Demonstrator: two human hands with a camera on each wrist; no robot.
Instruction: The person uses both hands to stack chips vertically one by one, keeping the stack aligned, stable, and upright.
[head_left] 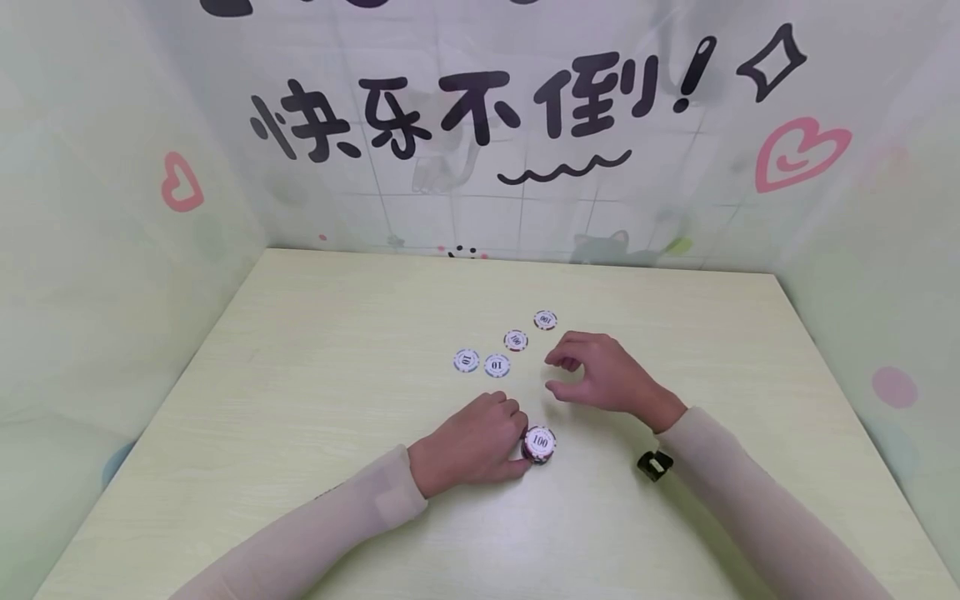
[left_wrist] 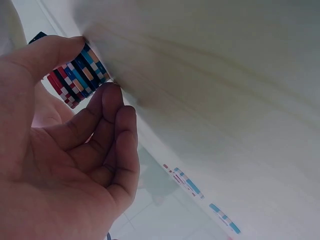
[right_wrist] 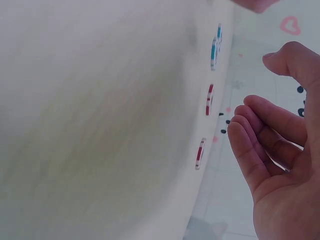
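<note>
My left hand rests on the table and grips a short stack of poker chips between thumb and fingers. The stack's top chip reads 100; its red, black, blue and tan edges show in the left wrist view. Ahead and to the right, my right hand hovers over the table with its thumb and bent fingers apart, holding nothing. Beyond the hands, two blue-edged chips marked 10, one on the left and one beside it, lie flat. Two red-edged 100 chips, a nearer chip and a farther chip, trail up to the right.
A small black object sits on the light wooden table, close by the right sleeve. Printed curtains with dark lettering and pink hearts enclose the table at the back and both sides.
</note>
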